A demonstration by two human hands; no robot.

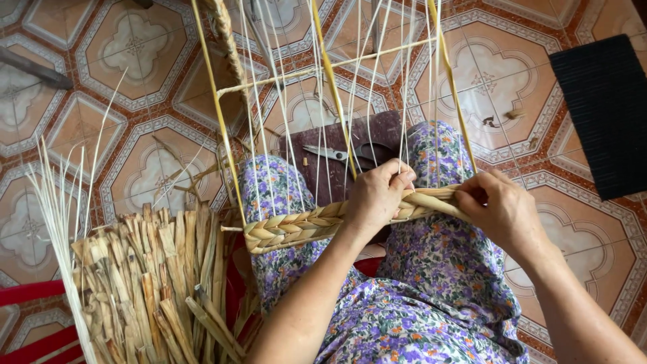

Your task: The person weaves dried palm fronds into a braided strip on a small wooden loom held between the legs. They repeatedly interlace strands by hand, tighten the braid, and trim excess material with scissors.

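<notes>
- We see the left hand (376,195) curled over the braided straw band (303,228), its fingers (397,176) folded tight around the band where the thin upright strands (283,121) cross it.
- The right hand (502,209) grips the same band just to the right of the left fingers; its fingers pinch the flat, unbraided leaf ends, and the two hands almost touch.
- The finished braid runs left from the left fingers to the corner of the yellow frame (226,135), where it ends in a thick plaited edge.
- The band lies across the person's lap, over the purple flowered cloth (418,283).
- Beyond the fingers, on a dark board (377,131), lie scissors (337,154) with dark handles, seen through the strands.
- Well to the left of the fingers stands a bundle of dried leaves (155,283), with pale thin stalks (57,202) fanning up beside it.
- A black mat (603,114) lies on the patterned tile floor (121,67) far right of the fingers.
- A red rim (34,291) at lower left is perhaps a plastic chair; we cannot tell.
</notes>
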